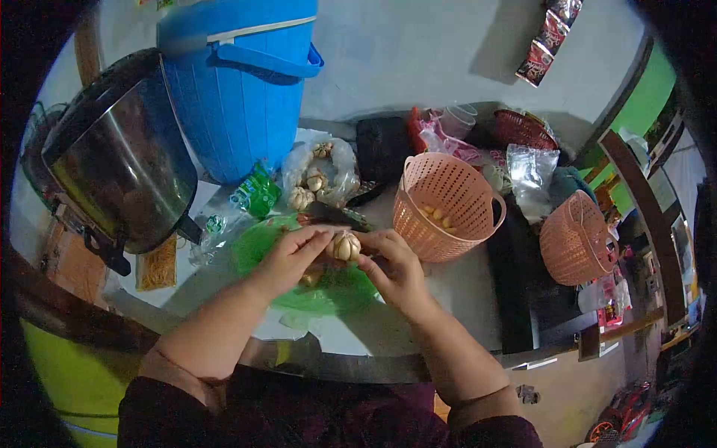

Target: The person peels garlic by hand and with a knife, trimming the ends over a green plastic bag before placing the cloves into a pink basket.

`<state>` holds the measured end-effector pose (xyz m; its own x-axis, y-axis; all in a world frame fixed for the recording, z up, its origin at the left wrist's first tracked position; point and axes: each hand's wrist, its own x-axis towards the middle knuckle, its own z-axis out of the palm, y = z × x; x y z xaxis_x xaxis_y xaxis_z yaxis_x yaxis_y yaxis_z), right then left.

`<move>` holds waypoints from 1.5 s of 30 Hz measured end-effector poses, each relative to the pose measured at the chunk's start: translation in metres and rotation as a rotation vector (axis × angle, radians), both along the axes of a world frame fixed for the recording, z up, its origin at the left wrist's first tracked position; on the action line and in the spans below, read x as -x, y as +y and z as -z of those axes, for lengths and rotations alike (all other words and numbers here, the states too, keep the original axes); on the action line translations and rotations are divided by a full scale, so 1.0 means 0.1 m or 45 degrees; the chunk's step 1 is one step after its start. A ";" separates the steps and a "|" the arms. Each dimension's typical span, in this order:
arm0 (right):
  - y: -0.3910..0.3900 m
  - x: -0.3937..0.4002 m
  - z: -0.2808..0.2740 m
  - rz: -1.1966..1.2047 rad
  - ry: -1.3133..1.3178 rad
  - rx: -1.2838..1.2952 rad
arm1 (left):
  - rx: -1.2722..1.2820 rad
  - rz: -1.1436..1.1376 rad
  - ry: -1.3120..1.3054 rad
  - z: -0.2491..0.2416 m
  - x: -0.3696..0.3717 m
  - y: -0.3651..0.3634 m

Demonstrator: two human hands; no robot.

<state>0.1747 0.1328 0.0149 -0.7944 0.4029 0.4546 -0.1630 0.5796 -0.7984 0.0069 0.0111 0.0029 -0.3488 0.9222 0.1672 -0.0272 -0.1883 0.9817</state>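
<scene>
Head view: a garlic bulb (345, 246) sits between the two hands, held above a green plastic plate (328, 295) on the desk (463, 287). The left hand (293, 257) has its fingers closed on the bulb's left side, thumb and fingertips pinching it; the right hand (394, 269) is closed on the right side, fingers curled against the bulb. Both hands touch the bulb and nearly meet around it.

Just behind the hands lies a clear bag of garlic bulbs (317, 175), with a green packet (256, 193) beside it on the left. To the right of the hands stands a pink perforated basket (441, 190) with small yellowish pieces (437, 214) inside; I cannot tell whether they are peeled cloves. A second pink basket (579, 239) lies tilted further right. At the left are a steel pot with a dark lid (119, 160) and, behind it, a blue plastic container (235, 82). A red sachet strip (549, 37) hangs on the wall.
</scene>
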 end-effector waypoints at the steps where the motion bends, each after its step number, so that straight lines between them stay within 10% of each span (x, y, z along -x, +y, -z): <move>1: -0.01 0.01 0.03 0.029 0.013 0.002 | -0.041 -0.026 0.017 0.01 -0.01 0.01; 12: 0.00 0.04 0.10 0.103 0.120 -0.266 | -0.149 -0.058 0.165 -0.03 -0.13 -0.03; 28: -0.12 -0.07 -0.09 0.120 -0.160 -0.514 | -0.157 -0.294 1.561 -0.22 -0.21 -0.19; 45: -0.19 -0.08 -0.04 0.162 -0.254 -0.491 | -0.112 -0.084 1.552 -0.24 -0.29 -0.23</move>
